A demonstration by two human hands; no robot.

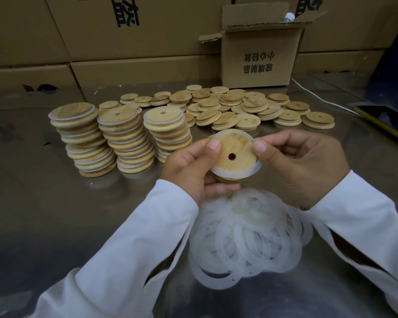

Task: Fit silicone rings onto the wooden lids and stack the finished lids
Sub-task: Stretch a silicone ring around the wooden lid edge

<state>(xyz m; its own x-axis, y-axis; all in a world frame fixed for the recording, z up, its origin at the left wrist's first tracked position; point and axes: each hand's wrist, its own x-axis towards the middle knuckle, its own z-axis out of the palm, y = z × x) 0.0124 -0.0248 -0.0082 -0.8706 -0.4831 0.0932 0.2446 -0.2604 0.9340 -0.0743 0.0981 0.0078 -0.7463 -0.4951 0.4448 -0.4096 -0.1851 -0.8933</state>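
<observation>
Both hands' grip pinches the wooden lid (pixel 236 153) at opposite edges.

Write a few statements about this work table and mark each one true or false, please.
1. The left hand holds a wooden lid while the right hand pinches the silicone ring at its edge. True.
2. The finished lids stand in five stacks. False: three stacks show, left of the hands.
3. A pile of loose silicone rings lies on the table below the hands. True.
4. The small cardboard box has its flaps shut. False: its top flaps stand open.
</observation>
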